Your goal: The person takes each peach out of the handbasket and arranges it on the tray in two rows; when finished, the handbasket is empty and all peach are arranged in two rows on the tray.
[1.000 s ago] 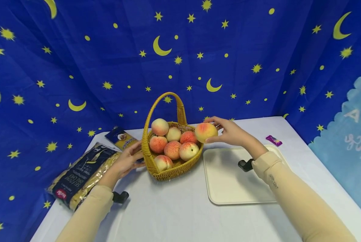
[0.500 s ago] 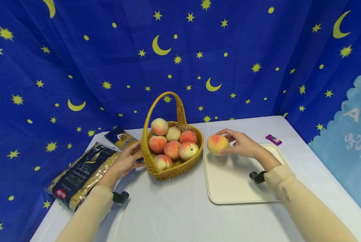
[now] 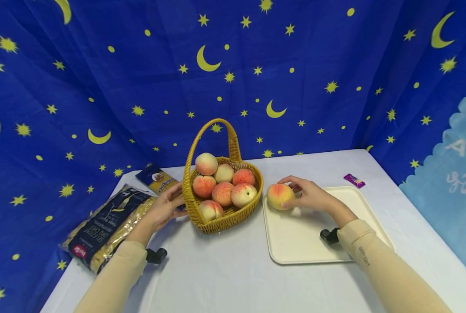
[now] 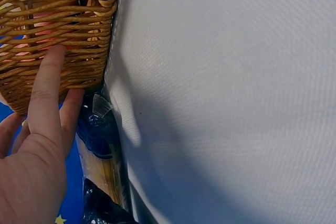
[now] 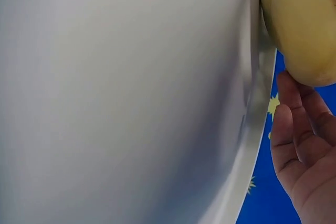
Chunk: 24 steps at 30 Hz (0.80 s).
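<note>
1. At three o'clock from the wicker basket (image 3: 217,227), a yellow-and-red peach (image 3: 281,197) is sitting over the ten o'clock corner of the cream tray (image 3: 307,243); whether the tray is bearing its weight, I cannot tell.
2. The right hand (image 3: 311,198) is pinching that peach between thumb and fingers from its three o'clock side.
3. The left hand (image 3: 160,213) is resting extended fingers against the basket's nine o'clock side, not gripping it.
4. Seven other peaches (image 3: 222,194) are lying inside the basket.
5. The held peach is probably weighing little, bruising easily if real, and rolling readily; spread fingertips across its widest sides should be suiting it best.
</note>
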Each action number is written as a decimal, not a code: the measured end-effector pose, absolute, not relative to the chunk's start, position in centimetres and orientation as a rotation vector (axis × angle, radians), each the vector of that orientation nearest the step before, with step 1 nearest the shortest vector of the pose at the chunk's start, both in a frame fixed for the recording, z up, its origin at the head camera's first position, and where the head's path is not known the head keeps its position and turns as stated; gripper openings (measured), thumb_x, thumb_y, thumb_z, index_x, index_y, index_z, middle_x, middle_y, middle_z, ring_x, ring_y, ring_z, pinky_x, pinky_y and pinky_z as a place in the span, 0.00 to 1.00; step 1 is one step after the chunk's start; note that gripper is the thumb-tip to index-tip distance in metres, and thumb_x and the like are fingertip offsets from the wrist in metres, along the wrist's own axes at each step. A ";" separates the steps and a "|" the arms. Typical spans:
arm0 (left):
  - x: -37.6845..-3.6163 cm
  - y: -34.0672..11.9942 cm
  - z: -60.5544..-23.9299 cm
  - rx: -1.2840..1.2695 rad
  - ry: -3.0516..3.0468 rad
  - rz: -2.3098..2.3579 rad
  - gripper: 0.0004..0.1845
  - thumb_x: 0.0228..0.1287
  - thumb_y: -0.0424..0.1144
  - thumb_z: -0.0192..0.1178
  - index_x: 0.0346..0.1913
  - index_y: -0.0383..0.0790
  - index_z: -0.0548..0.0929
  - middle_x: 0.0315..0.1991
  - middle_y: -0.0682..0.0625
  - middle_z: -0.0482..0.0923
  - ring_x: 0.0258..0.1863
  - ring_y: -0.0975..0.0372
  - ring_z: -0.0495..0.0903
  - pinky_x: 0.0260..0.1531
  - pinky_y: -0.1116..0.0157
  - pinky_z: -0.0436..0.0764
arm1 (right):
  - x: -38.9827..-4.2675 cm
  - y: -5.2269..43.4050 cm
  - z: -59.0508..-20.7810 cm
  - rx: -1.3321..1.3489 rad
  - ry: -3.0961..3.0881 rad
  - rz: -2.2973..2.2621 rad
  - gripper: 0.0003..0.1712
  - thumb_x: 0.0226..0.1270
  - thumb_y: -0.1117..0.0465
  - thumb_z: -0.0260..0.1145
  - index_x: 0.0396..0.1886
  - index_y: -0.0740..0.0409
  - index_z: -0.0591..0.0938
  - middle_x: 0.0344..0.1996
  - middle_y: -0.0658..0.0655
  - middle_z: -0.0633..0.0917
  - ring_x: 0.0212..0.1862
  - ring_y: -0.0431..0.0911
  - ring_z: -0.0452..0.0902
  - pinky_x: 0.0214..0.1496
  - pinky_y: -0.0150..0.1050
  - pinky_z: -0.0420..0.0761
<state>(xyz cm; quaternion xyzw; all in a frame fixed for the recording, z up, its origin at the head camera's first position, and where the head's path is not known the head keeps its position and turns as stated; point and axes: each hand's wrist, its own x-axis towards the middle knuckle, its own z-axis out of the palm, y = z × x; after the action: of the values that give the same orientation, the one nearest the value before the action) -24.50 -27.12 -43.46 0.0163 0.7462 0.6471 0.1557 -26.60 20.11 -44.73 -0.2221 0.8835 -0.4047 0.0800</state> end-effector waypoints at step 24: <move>-24.4 -27.2 -43.4 0.074 2.139 1.854 0.38 0.85 0.36 0.55 0.88 0.45 0.51 0.87 0.39 0.51 0.80 0.42 0.63 0.67 0.42 0.83 | -27.2 20.7 -45.9 -0.654 2.515 -1.309 0.38 0.64 0.53 0.82 0.71 0.51 0.77 0.58 0.64 0.84 0.55 0.53 0.82 0.61 0.49 0.81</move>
<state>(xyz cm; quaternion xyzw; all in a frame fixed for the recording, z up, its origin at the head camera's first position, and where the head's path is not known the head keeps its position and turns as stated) -24.37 -27.22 -43.42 0.0259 0.7464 0.6468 0.1545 -27.18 20.73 -45.87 -0.2231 0.8585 -0.4470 0.1156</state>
